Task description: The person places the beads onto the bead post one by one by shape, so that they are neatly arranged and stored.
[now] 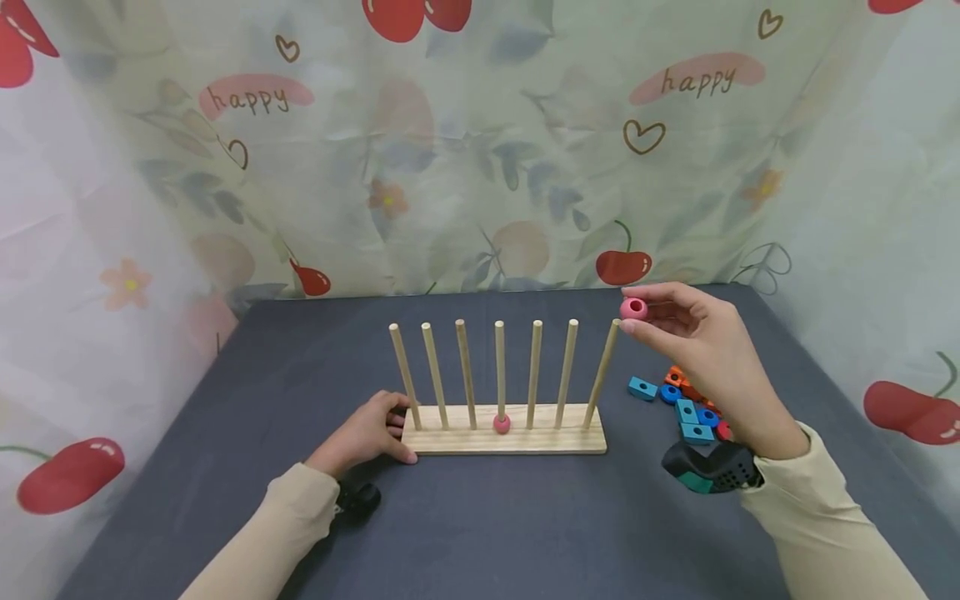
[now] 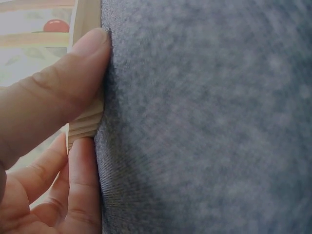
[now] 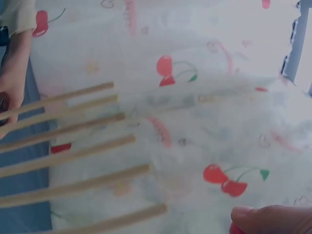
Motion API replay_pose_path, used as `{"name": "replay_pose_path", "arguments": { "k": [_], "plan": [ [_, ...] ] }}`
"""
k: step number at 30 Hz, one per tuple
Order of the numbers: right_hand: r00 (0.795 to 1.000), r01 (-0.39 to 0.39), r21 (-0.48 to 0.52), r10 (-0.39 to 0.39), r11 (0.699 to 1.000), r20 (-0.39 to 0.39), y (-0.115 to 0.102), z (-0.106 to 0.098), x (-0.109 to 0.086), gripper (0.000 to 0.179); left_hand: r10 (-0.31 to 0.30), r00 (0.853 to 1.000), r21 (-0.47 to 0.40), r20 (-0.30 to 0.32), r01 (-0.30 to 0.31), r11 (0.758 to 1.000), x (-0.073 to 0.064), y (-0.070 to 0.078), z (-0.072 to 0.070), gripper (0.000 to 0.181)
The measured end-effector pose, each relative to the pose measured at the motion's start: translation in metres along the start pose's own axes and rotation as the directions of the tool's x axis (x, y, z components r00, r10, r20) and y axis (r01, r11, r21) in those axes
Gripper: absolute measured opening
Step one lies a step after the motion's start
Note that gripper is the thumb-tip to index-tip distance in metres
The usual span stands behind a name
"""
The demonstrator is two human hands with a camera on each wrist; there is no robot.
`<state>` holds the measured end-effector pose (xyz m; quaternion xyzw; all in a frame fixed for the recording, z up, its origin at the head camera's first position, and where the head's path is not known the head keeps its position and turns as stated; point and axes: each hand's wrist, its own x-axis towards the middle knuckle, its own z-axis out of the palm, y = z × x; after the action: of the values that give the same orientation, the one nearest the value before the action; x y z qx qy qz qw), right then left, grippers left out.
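A wooden peg rack (image 1: 465,443) with several upright pegs stands on the dark table. One pink bead (image 1: 502,425) sits low on the middle peg. My left hand (image 1: 367,429) grips the left end of the rack's base; in the left wrist view the thumb (image 2: 58,87) lies along one edge of the wood (image 2: 84,127) and fingers touch its end. Between thumb and fingertips my right hand (image 1: 701,337) pinches another pink bead (image 1: 627,313), its hole facing the head camera, right by the top of the rightmost peg (image 1: 602,375). Only a sliver of that bead (image 3: 236,229) shows in the right wrist view.
Right of the rack lies a loose group of pieces, partly behind the right forearm: light-blue blocks (image 1: 642,388), blue rings (image 1: 670,394), orange pieces (image 1: 674,377) and a pinkish-red one (image 1: 723,431). A cherry-printed curtain (image 1: 465,167) hangs around the table.
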<state>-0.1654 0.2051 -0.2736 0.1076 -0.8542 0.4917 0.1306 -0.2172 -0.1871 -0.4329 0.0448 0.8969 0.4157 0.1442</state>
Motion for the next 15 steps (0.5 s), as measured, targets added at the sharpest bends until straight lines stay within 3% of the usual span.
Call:
{"name": "replay_pose_path", "arguments": {
  "k": [5,10,15],
  "plan": [
    [0.995,0.101,0.101,-0.100,0.990,-0.017,-0.021,0.005,0.003,0.036,-0.016,1.000,0.011,-0.007,0.016,1.000,0.000,0.001,0.000,0.083],
    [0.989,0.149,0.212,-0.151,0.966,-0.008,-0.038,0.013,0.007,0.031,-0.023,1.000,0.025,-0.009,0.023,0.999,0.000,0.001,0.001,0.080],
    [0.978,0.202,0.246,-0.207,0.948,-0.006,-0.048,0.025,0.013,0.033,-0.017,1.000,0.029,-0.007,0.017,0.999,0.001,0.001,0.001,0.080]
  ]
}}
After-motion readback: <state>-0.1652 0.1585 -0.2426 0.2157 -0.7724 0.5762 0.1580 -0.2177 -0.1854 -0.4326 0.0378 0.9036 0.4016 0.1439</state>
